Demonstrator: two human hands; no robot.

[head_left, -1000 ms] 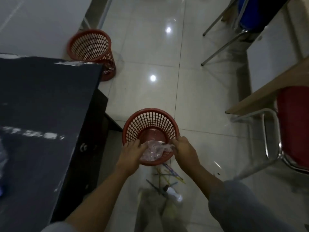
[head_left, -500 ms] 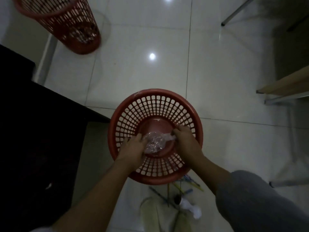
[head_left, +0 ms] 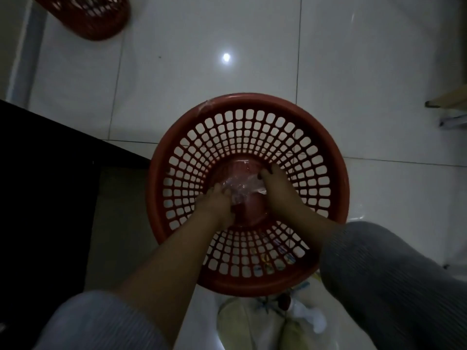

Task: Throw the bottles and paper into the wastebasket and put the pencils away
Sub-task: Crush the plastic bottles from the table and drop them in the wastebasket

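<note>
Bottle [head_left: 240, 189], crumpled clear plastic, pinned by my left hand [head_left: 218, 207] and right hand [head_left: 276, 189] at wastebasket [head_left: 336, 173] bottom. Next: let go, fetch pencils [head_left: 271, 263] near me.

Glossy white tile floor [head_left: 252, 34], dark grout lines. Red mesh wastebasket [head_left: 252, 127] stands on it mid-frame; second red basket [head_left: 93, 18] top left. Coloured pencils [head_left: 302, 286] and white crumpled paper [head_left: 312, 318] lie beside the near rim.

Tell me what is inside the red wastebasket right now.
Inside the red wastebasket, both hands, the left hand and the right hand, hold a crumpled clear plastic piece over its solid bottom. The hands and plastic cover much of the bottom, so anything beneath is hidden.
</note>
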